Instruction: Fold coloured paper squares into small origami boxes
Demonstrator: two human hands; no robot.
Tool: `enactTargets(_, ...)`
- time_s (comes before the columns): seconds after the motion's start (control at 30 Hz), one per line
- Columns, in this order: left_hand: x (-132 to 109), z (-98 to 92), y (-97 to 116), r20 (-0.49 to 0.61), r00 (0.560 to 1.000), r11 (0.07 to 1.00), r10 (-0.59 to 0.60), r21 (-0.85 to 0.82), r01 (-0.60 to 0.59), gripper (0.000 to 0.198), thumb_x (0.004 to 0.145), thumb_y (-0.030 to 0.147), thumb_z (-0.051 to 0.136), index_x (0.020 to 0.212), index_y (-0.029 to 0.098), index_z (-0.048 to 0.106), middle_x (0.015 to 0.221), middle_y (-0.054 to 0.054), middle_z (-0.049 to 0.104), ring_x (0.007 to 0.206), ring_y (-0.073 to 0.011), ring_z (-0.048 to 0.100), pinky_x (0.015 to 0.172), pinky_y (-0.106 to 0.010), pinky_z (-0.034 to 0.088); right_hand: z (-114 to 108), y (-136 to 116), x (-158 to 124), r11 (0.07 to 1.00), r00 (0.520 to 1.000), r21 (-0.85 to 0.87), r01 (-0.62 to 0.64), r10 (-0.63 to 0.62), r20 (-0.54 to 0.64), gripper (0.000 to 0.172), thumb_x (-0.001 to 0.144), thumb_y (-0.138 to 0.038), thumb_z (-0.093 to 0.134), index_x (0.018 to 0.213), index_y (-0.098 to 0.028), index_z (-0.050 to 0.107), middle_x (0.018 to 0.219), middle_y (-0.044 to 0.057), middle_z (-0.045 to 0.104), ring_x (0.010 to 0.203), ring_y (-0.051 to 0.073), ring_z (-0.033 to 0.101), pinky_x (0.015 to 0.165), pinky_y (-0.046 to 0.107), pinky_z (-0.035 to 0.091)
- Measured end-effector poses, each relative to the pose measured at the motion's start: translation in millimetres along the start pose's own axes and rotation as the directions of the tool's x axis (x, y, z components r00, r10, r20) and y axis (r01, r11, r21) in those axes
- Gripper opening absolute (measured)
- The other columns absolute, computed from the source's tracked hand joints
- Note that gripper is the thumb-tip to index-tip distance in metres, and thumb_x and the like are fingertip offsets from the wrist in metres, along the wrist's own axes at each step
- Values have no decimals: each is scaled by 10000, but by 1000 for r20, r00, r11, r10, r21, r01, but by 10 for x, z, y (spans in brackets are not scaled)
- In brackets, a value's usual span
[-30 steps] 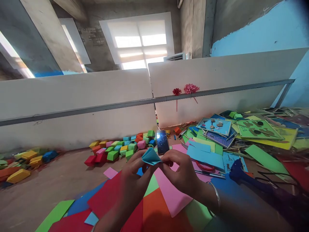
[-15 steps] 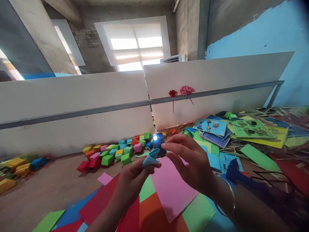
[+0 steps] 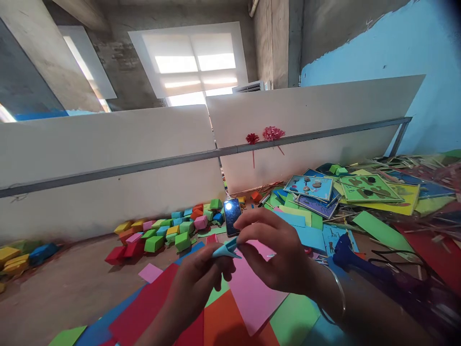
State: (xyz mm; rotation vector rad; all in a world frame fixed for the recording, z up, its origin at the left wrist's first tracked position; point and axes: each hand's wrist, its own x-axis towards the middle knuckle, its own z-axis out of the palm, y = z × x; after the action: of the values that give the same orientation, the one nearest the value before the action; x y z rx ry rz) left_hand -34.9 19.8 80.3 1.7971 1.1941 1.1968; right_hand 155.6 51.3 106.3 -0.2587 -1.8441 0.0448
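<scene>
My left hand pinches one end of a small light-blue folded paper between thumb and fingers. At its far end the thumb and fingertips of my right hand close on the same paper; a bangle circles that wrist. The fold stands partly open, and my fingers cover both ends. Below the hands lie sheets of coloured paper, among them a pink sheet, an orange sheet and a red sheet. Just beyond the paper is a phone with a bright glare on its dark surface.
Several folded paper cubes in many colours lie along the white panel. To the right are stacked picture boards, a green sheet and a purple object. Two paper flowers hang on the grey rail.
My right hand has come in from beside the paper and closed on its far end. The paper has turned from upright to nearly level. The view has shifted slightly right.
</scene>
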Motion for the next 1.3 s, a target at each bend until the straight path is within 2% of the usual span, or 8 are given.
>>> enactTargets(0.13, 29, -41, 0, -59, 983, 963, 171, 221, -154, 181, 846, 244, 545, 711, 203, 658, 548, 13, 623, 471, -113, 567, 426, -175, 450, -63, -15, 64, 1000, 988, -14, 20, -17, 151, 133, 908, -123, 530, 819, -185, 607, 894, 51, 649, 795, 128, 601, 675, 259, 520)
enactTargets(0.3, 26, -111, -17, -67, 940, 861, 335, 427, -276, 185, 848, 205, 522, 779, 219, 693, 584, 27, 667, 452, -108, 587, 421, -165, 461, -78, 13, 57, 998, 986, -57, 29, -19, 163, 128, 936, -143, 561, 877, -160, 674, 836, 41, 659, 746, 120, 574, 649, 245, 495)
enactTargets(0.47, 30, -125, -43, -37, 903, 729, 428, 605, -321, 219, 900, 255, 526, 763, 222, 694, 567, 33, 681, 459, -113, 624, 437, -166, 451, -69, -1, 39, 990, 985, 62, -129, 120, 124, 132, 898, -118, 584, 791, -148, 656, 839, 63, 688, 791, 129, 640, 722, 256, 537)
enactTargets(0.6, 76, -97, -82, 45, 821, 521, 569, 753, -402, 300, 955, 309, 484, 774, 218, 706, 540, 16, 673, 440, -120, 609, 427, -180, 408, -3, -47, 16, 943, 951, 121, -309, 304, 55, 169, 748, -63, 585, 618, -171, 589, 731, 30, 670, 662, 122, 619, 607, 244, 497)
enactTargets(0.7, 93, -78, -114, 33, 767, 447, 641, 796, -408, 301, 967, 288, 478, 801, 211, 717, 614, -17, 725, 515, -130, 662, 478, -177, 441, 31, -74, 16, 910, 921, 140, -389, 389, 27, 176, 692, -56, 559, 565, -178, 548, 681, 12, 649, 616, 112, 592, 564, 234, 471)
enactTargets(0.77, 91, -72, -120, -21, 765, 481, 643, 789, -383, 264, 945, 265, 498, 810, 214, 718, 642, -18, 740, 540, -136, 676, 488, -180, 451, 17, -89, 33, 925, 934, 133, -356, 352, 50, 176, 741, -64, 554, 610, -177, 584, 709, 19, 660, 646, 115, 602, 595, 240, 492)
enactTargets(0.97, 72, -45, -42, -144, 876, 734, 461, 617, -284, 247, 873, 245, 515, 722, 210, 706, 501, 42, 642, 399, -102, 575, 414, -168, 430, -51, -21, 39, 997, 980, -60, -40, 51, 191, 59, 917, -183, 611, 937, -158, 661, 948, 84, 712, 928, 173, 645, 819, 319, 531)
enactTargets(1.3, 58, -27, -27, -60, 917, 800, 395, 514, -311, 200, 830, 235, 566, 702, 218, 718, 483, 39, 653, 400, -113, 594, 402, -166, 438, 20, -18, -32, 994, 995, -102, -49, 58, 80, 124, 926, -147, 599, 805, -171, 601, 749, 19, 680, 706, 124, 594, 654, 242, 477)
